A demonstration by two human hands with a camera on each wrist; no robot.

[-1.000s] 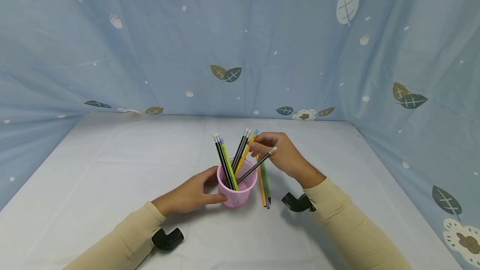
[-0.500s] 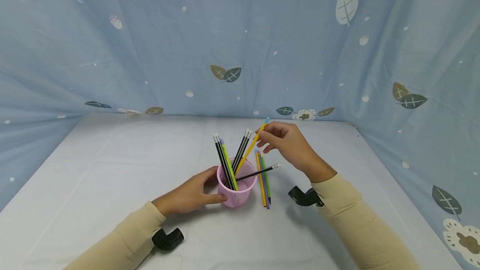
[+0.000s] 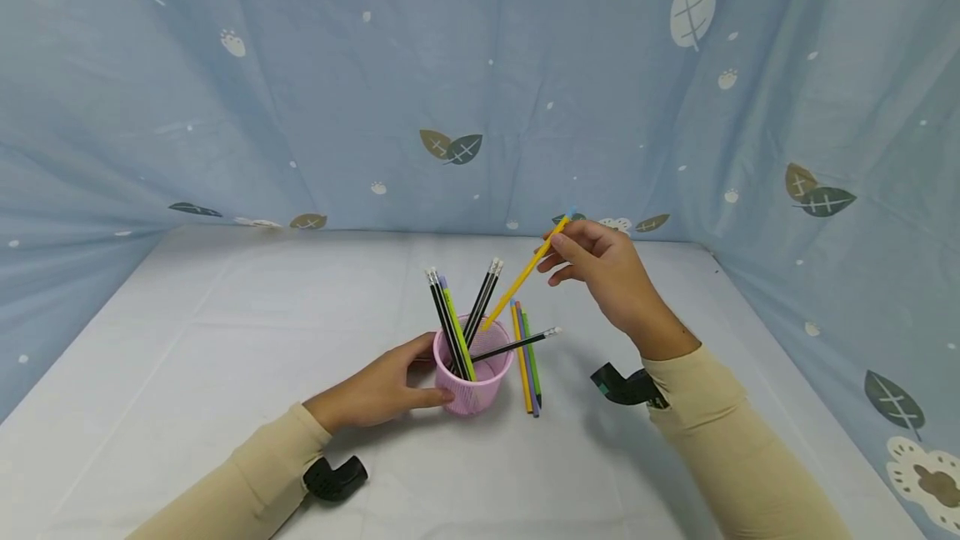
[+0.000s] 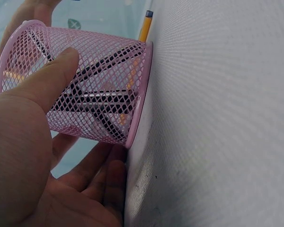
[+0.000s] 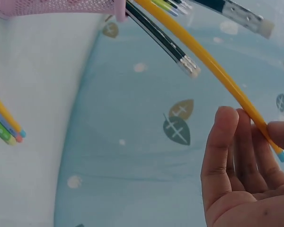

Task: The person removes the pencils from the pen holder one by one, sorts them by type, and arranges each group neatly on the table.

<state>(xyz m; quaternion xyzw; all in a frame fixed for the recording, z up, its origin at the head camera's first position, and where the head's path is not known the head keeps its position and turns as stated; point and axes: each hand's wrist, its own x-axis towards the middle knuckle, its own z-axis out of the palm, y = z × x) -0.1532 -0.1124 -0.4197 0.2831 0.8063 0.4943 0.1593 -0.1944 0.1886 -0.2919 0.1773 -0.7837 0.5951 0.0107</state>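
Pencil, yellow, pinched between thumb and fingers of right hand; higher and farther right than earlier, lower end now at mouth of pink mesh cup. Left hand: thumb and fingers curled round cup, unmoved.

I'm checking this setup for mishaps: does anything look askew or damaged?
One black pencil leans low over the rim of the pink cup, jutting out sideways, unlike the steeper pencils inside. I see no damage.

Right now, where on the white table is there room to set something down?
The table looks bare left of the left hand and right of the right sleeve. It's crowded mid-table, around the pink mesh cup and three loose pencils.
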